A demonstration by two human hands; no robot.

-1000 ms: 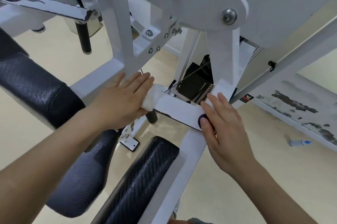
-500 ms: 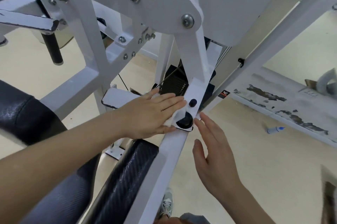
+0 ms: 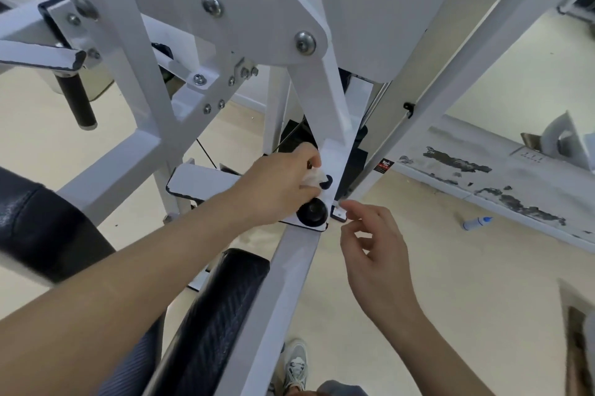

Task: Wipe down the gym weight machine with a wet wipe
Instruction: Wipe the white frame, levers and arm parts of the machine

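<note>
Now the left hand (image 3: 283, 183) has slid right and pinches the wet wipe (image 3: 313, 177) on the white machine frame (image 3: 335, 160) by the black knob (image 3: 311, 211), so wiping goes on. The right hand (image 3: 373, 247) has let go, loose and empty.

Gym: wt machine (image 3: 322, 105), black pads (image 3: 212, 315).

Illegible sticker (image 3: 386, 165) on weight machine (image 3: 251, 2)

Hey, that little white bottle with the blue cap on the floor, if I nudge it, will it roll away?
Probably. The bottle looks round-bodied and lies on its side on the smooth floor, so a sideways nudge would likely roll it. It seems small and plastic, so probably light.
</note>
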